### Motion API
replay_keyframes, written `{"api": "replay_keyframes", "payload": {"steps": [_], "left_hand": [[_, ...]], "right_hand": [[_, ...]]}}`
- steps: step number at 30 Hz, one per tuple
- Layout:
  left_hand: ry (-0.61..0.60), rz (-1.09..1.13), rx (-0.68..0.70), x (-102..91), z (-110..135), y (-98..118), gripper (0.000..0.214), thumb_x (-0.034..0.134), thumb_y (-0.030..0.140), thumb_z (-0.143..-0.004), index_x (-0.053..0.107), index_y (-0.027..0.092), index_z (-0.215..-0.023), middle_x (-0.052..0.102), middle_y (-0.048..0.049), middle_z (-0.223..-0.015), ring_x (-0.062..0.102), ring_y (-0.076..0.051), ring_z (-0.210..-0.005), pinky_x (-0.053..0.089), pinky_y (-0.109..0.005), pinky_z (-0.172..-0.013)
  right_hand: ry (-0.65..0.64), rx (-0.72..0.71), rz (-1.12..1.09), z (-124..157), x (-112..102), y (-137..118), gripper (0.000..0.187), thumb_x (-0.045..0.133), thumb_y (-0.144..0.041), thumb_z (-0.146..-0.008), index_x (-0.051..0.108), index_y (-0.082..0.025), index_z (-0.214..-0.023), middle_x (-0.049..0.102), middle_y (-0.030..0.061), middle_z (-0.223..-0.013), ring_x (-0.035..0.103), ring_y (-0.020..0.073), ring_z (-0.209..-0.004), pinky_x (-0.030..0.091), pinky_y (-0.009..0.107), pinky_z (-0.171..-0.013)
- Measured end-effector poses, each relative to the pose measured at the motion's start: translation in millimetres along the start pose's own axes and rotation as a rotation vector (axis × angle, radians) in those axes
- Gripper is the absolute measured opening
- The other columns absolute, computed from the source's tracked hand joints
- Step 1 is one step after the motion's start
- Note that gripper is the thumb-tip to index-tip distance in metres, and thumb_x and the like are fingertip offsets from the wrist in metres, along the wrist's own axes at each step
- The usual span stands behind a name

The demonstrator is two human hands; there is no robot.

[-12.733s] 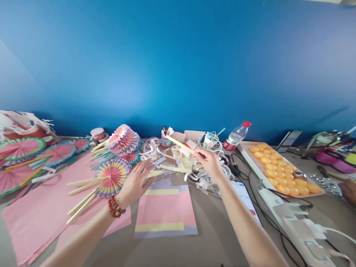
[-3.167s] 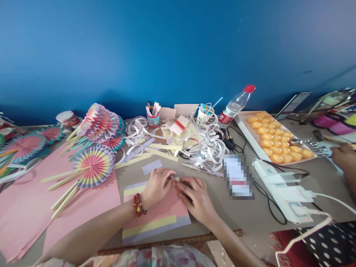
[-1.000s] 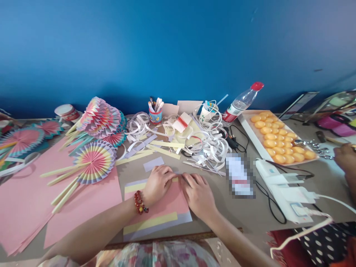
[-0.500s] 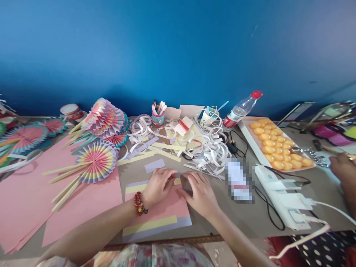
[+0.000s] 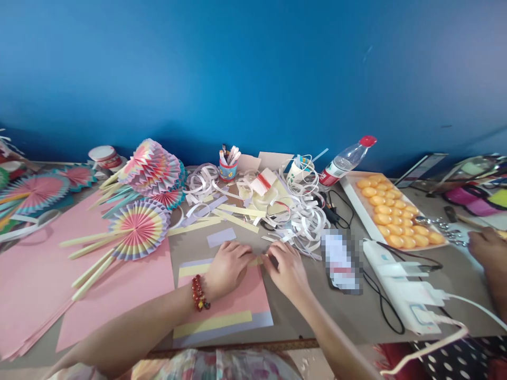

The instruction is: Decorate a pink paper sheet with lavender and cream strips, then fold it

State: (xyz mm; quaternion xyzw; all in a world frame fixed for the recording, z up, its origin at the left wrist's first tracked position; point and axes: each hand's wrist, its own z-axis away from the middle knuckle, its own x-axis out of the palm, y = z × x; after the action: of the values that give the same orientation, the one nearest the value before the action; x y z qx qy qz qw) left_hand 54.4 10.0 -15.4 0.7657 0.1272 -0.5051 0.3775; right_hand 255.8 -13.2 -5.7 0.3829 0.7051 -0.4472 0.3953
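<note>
In the head view a pink paper sheet (image 5: 253, 295) lies near the table's front edge, with yellow strips (image 5: 222, 323) and lilac strips (image 5: 262, 318) along its near and far sides. My left hand (image 5: 227, 269), a red bead bracelet at its wrist, rests palm down on the sheet, fingers stretched along the far edge. Across from it, my right hand (image 5: 288, 266) has thumb and index finger together at the far right corner, on the end of the far yellow strip (image 5: 258, 260). The fingertips partly hide that edge. A loose lilac piece (image 5: 221, 237) lies just beyond.
Pleated paper fans (image 5: 137, 229) and large pink sheets (image 5: 35, 279) spread to the left. Curled paper offcuts (image 5: 304, 224) heap behind my hands. Rightward are a blurred-out phone (image 5: 341, 261), a power strip (image 5: 400, 290), a tray (image 5: 356, 206) of orange ovals, a bottle (image 5: 343, 161) and another person's hand (image 5: 485, 245).
My left fingers have straightened and slid right along the far edge. My right fingers have curled inward, thumb and index finger closing at the sheet's corner. The view has shifted slightly.
</note>
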Motion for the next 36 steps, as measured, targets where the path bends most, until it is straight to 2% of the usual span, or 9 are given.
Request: {"api": "replay_keyframes", "payload": {"steps": [4,8,19,24,31,36], "left_hand": [[-0.032,-0.199,0.090,2.2,0.6,0.6,0.025,0.045,0.016,-0.098,0.061,0.022,-0.116,0.063,-0.0075,-0.111,0.054,-0.023,-0.097,0.040,-0.039,-0.087],[-0.041,-0.279,0.138,1.8,1.3,2.8,0.023,0.046,0.017,-0.099,0.058,0.021,-0.118,0.062,-0.0077,-0.110,0.054,-0.022,-0.094,0.040,-0.040,-0.085],[-0.056,-0.326,0.136,3.2,2.3,9.2,0.022,0.050,0.011,-0.095,0.058,0.018,-0.113,0.062,-0.0081,-0.109,0.055,-0.023,-0.094,0.041,-0.040,-0.079],[-0.083,-0.372,0.135,2.7,2.8,9.1,0.023,0.050,0.011,-0.095,0.058,0.017,-0.116,0.063,-0.0082,-0.112,0.054,-0.024,-0.094,0.040,-0.041,-0.080],[-0.052,-0.310,0.142,2.0,5.5,5.3,0.025,0.052,0.011,-0.095,0.057,0.016,-0.119,0.063,-0.0091,-0.117,0.054,-0.024,-0.101,0.041,-0.040,-0.085],[-0.038,-0.299,0.131,3.6,4.9,4.9,0.022,0.049,0.012,-0.096,0.059,0.018,-0.114,0.063,-0.0068,-0.119,0.054,-0.024,-0.102,0.042,-0.041,-0.085]], "right_hand": [[0.025,0.039,0.017,1.3,3.9,1.5,0.020,0.053,-0.024,-0.091,0.051,-0.021,-0.071,0.057,0.0031,-0.079,0.054,0.0197,-0.078,0.038,0.031,-0.074],[0.013,0.065,0.062,2.4,5.8,1.1,0.021,0.055,-0.023,-0.090,0.052,-0.021,-0.069,0.057,0.0033,-0.081,0.053,0.0201,-0.080,0.037,0.032,-0.075],[0.012,0.044,0.134,6.2,7.2,-3.7,0.020,0.055,-0.021,-0.089,0.055,-0.021,-0.069,0.056,0.0045,-0.082,0.052,0.0211,-0.082,0.035,0.035,-0.074],[-0.015,0.081,0.150,11.6,2.9,2.0,0.019,0.053,-0.017,-0.088,0.054,-0.021,-0.070,0.058,0.0046,-0.083,0.052,0.0217,-0.082,0.037,0.036,-0.077],[0.000,0.097,-0.028,31.2,-15.0,21.2,0.024,0.047,-0.025,-0.095,0.051,-0.022,-0.072,0.056,0.0024,-0.072,0.054,0.0198,-0.073,0.039,0.031,-0.070],[0.042,0.082,-0.076,27.6,-14.0,26.8,0.022,0.047,-0.025,-0.095,0.056,-0.022,-0.075,0.061,0.0023,-0.071,0.058,0.0191,-0.072,0.041,0.030,-0.069]]}}
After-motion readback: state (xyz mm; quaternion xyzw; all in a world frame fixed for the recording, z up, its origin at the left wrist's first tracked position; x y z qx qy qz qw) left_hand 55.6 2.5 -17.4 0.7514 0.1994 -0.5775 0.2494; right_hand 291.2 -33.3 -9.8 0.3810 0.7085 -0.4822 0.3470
